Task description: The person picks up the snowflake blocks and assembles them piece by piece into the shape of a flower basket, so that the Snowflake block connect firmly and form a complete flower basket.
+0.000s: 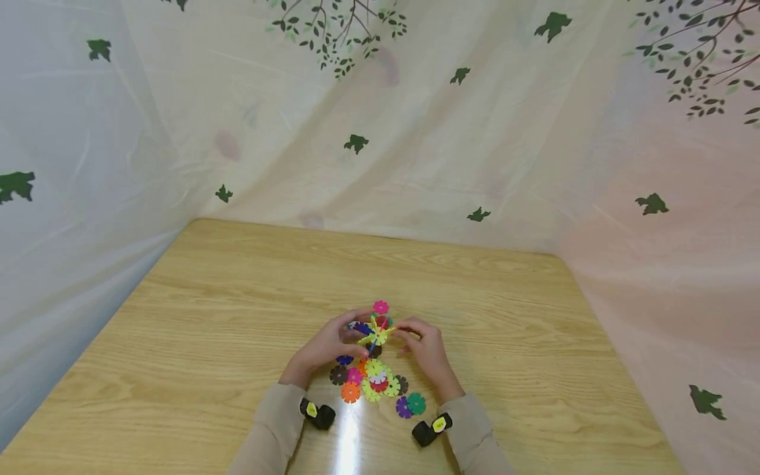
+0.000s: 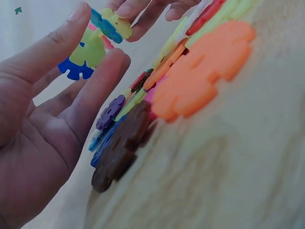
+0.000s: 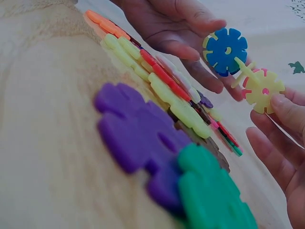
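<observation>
A small cluster of interlocking plastic flower discs [image 1: 377, 336], mainly yellow with blue and pink pieces, is held above the table between the two hands. My right hand [image 1: 429, 346] pinches a yellow disc [image 3: 263, 93] at the cluster's edge between thumb and finger. On the other side, the left hand [image 1: 326, 343] has its thumb and fingers around the cluster, near a blue disc [image 3: 228, 51]. Its exact contact is partly hidden. Below the hands lie loose discs, including an orange one [image 2: 205, 71], a brown one [image 2: 125, 143], a purple one [image 3: 138, 129] and a green one [image 3: 214, 191].
The loose discs overlap in a pile on the wooden table [image 1: 237, 284], close to the forearms. A pink disc [image 1: 380, 307] lies beyond the hands. Pale cloth [image 1: 285, 152] with leaf and bird prints hangs around the table. Each wrist carries a black camera [image 1: 320, 415].
</observation>
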Demonstrator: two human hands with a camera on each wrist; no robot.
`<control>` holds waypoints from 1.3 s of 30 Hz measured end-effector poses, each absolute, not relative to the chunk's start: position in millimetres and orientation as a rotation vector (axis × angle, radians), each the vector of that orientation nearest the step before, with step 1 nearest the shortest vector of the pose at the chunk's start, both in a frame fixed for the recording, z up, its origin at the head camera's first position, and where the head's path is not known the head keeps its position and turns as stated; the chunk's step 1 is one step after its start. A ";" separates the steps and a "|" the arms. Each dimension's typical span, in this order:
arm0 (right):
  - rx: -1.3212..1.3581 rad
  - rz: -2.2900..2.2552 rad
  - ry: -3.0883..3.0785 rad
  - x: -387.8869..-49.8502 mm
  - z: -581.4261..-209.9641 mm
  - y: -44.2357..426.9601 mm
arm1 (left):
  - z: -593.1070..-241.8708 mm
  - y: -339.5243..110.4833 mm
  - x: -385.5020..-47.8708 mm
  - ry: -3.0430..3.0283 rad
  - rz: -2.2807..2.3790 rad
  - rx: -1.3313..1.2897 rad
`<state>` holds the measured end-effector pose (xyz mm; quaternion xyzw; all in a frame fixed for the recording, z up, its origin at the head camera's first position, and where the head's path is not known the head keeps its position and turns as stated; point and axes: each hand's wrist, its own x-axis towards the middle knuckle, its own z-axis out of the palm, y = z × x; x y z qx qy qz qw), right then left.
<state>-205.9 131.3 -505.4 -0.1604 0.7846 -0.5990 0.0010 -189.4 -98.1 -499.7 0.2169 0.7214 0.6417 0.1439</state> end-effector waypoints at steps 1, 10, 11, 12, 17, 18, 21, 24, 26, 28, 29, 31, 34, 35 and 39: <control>-0.495 -1.879 2.456 -205.9 -505.3 131.4 | -499.4 -98.0 -189.3 2.069 1.855 0.622; -0.461 -1.895 2.396 -206.1 -504.9 131.3 | -497.9 -99.5 -189.5 2.067 1.877 0.601; -0.454 -1.893 2.398 -205.9 -505.0 131.1 | -497.8 -100.8 -189.5 2.072 1.876 0.598; -0.445 -1.892 2.400 -205.7 -505.1 130.9 | -497.6 -102.2 -189.4 2.079 1.878 0.594; -0.412 -1.807 2.458 -204.2 -502.9 128.4 | -495.7 -116.6 -188.8 2.152 1.902 0.476; -0.428 -1.777 2.459 -201.9 -498.3 127.8 | -495.3 -120.1 -188.8 2.167 1.906 0.440; -0.525 -1.681 2.423 -199.5 -494.0 128.4 | -494.0 -130.2 -188.9 2.187 1.930 0.360; -0.693 -1.574 2.356 -199.5 -497.7 131.4 | -493.6 -136.2 -189.2 2.205 1.952 0.338; -0.787 -1.511 2.315 -203.6 -508.1 133.5 | -493.0 -138.3 -189.1 2.204 1.973 0.341; -0.870 -1.440 2.290 -203.0 -508.3 133.9 | -492.1 -139.1 -188.8 2.211 1.976 0.340; -0.906 -1.399 2.294 -203.0 -507.8 133.8 | -491.6 -139.3 -188.7 2.213 1.975 0.340; -0.972 -1.306 2.319 -202.7 -506.4 133.7 | -491.0 -139.3 -188.8 2.213 1.970 0.346; -1.055 -1.158 2.387 -201.9 -504.1 132.8 | -490.9 -139.1 -189.3 2.214 1.963 0.347; -1.075 -1.116 2.411 -201.8 -503.7 132.4 | -491.0 -138.9 -189.5 2.213 1.961 0.348; -1.072 -1.067 2.435 -201.3 -502.6 131.9 | -492.3 -138.7 -190.3 2.206 1.953 0.374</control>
